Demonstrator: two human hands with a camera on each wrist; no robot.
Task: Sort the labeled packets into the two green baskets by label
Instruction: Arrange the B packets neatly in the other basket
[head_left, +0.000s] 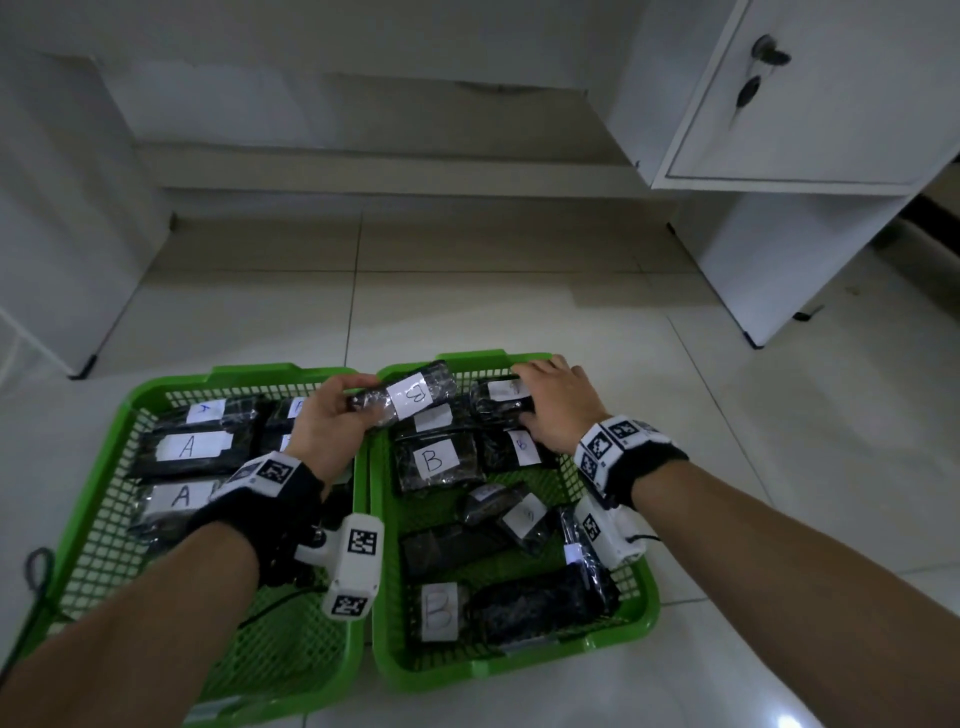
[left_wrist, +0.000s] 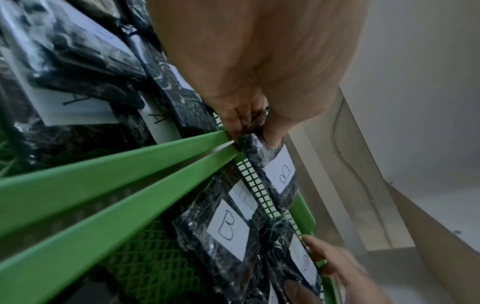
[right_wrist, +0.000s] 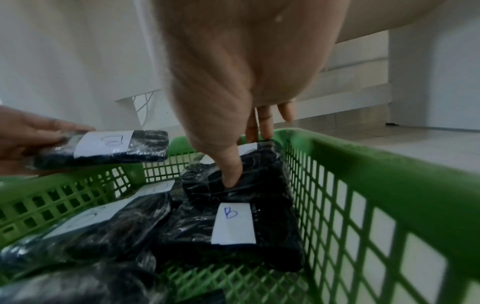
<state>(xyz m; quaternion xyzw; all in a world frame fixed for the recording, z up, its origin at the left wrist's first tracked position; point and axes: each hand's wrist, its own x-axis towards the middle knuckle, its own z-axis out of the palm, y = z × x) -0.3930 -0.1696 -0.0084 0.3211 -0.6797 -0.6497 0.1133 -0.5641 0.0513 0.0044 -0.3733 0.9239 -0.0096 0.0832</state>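
Over the right basket (head_left: 644, 597), the left hand (head_left: 327, 421) pinches a B packet (head_left: 410, 397) to drop it; the right hand (head_left: 558, 402) clasps another packet (head_left: 501, 400), probably making room.

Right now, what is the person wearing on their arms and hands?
Both forearms are bare, no sleeves or gloves. Each wrist has a black band carrying white blocks printed with black-and-white square codes. A white camera box hangs under the left wrist, with a thin black cable.

left basket (head_left: 130, 410) near corner cut off by frame edge, label (head_left: 506, 389) under right hand (head_left: 558, 402) unreadable
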